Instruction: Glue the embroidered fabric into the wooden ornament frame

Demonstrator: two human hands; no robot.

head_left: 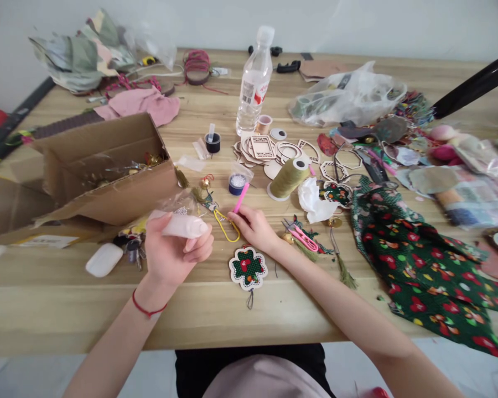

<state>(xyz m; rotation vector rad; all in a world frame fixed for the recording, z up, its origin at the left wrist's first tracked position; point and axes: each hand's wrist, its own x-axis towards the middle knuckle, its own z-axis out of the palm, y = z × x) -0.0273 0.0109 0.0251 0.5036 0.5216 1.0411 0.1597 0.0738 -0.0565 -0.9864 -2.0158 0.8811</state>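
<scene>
My left hand [170, 257] is closed around a pale squeeze tube [186, 226], its capped end toward the right. With my right hand [255, 228] I pinch a slim pink stick [241, 198], held slanting above the table. Its upper end is near a small blue tub [237, 184] with white bits inside. By my right fingertips lies a yellow cord loop [226, 226] on a patterned charm. Just below that hand rests a clover-shaped pendant [248, 268] with green and red fabric and a dark string loop.
An opened cardboard box [108, 193] stands at the left, beside a white earbud-like case [104, 260]. Behind are a water bottle [254, 83], a green thread spool [288, 179] and wooden cutouts [262, 147]. Pink snips [305, 236] and floral cloth [423, 265] lie to the right.
</scene>
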